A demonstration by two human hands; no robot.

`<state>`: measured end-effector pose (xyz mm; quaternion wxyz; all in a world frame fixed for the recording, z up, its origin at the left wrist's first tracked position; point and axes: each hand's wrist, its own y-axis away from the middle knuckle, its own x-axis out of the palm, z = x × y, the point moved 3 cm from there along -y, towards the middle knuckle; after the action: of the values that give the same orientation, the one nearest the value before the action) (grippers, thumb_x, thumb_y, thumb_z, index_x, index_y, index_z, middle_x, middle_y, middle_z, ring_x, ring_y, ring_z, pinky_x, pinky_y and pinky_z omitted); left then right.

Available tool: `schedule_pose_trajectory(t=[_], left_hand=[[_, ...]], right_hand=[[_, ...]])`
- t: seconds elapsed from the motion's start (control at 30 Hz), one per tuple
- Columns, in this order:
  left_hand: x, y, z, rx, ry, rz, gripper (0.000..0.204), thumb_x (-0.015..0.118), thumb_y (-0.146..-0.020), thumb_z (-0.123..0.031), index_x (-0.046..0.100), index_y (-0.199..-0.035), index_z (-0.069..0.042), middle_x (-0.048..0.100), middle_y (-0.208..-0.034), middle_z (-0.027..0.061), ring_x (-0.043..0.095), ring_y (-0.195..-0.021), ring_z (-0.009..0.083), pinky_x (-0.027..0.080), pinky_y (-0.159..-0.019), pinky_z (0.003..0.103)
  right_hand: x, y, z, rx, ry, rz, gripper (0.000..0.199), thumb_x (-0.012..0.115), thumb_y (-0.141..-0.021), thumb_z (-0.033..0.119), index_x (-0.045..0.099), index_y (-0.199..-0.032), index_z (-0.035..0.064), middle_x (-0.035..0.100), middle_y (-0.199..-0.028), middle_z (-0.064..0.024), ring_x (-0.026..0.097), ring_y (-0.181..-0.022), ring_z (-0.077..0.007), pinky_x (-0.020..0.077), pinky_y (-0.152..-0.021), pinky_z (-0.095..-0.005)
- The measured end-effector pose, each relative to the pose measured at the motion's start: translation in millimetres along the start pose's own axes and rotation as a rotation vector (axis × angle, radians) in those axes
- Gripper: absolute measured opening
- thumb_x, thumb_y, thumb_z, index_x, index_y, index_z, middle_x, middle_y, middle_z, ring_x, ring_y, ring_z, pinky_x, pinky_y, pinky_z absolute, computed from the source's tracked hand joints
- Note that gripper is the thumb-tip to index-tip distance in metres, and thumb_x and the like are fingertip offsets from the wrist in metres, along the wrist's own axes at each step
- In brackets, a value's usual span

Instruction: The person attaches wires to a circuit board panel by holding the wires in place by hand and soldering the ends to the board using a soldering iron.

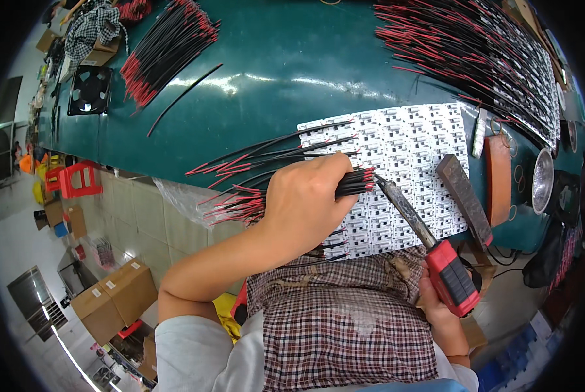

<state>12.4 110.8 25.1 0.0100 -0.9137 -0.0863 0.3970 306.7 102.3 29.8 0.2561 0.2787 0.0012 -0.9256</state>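
My left hand is closed round a bundle of short black wires with red ends. It is over the left part of a sheet of small white circuit boards near the table's front edge. In my right hand is a soldering iron with a red and black handle. Its tip comes close to the bundle's red ends; whether they touch cannot be made out. Several wires lie from the sheet's left edge out to the left, some partly hidden by my left hand.
On the green table are a wire pile at far left, a single wire and a black fan. Another wire pile fills the far right. Right of the sheet are a dark block, an orange-brown block and a metal bowl.
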Motion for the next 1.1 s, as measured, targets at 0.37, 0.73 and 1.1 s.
schedule_pose_trajectory(t=[0.37, 0.73, 1.1], left_hand=[[6.4, 1.8, 2.5, 0.030, -0.025, -0.045, 0.018, 0.078, -0.073, -0.010, 0.061, -0.077, -0.004, 0.061, -0.067, 0.0109, 0.062, -0.061, 0.0306, 0.048, -0.056, 0.040], [7.5, -0.3, -1.0, 0.036, -0.042, -0.026, 0.020, 0.078, -0.070, -0.008, 0.060, -0.079, -0.004, 0.060, -0.067, 0.0107, 0.062, -0.061, 0.0308, 0.047, -0.057, 0.040], [6.5, -7.4, 6.2, -0.014, 0.020, 0.030, 0.016, 0.078, -0.075, -0.011, 0.065, -0.077, -0.003, 0.063, -0.068, 0.0095, 0.064, -0.059, 0.0261, 0.048, -0.055, 0.036]], right_hand=[[1.5, -12.7, 12.1, -0.182, 0.148, 0.061, 0.027, 0.075, -0.075, 0.007, 0.071, -0.102, 0.0016, 0.069, -0.093, -0.0164, 0.070, -0.076, -0.0333, 0.0562, -0.067, -0.0376], [2.5, -10.3, 10.8, -0.130, 0.083, 0.030, 0.026, 0.073, -0.075, 0.006, 0.070, -0.100, 0.0003, 0.068, -0.090, -0.0162, 0.068, -0.072, -0.0317, 0.0543, -0.064, -0.0361], [1.3, -4.0, 5.0, -0.121, 0.060, 0.040, 0.030, 0.073, -0.073, 0.004, 0.069, -0.102, -0.0008, 0.068, -0.091, -0.0165, 0.067, -0.070, -0.0307, 0.0535, -0.064, -0.0354]])
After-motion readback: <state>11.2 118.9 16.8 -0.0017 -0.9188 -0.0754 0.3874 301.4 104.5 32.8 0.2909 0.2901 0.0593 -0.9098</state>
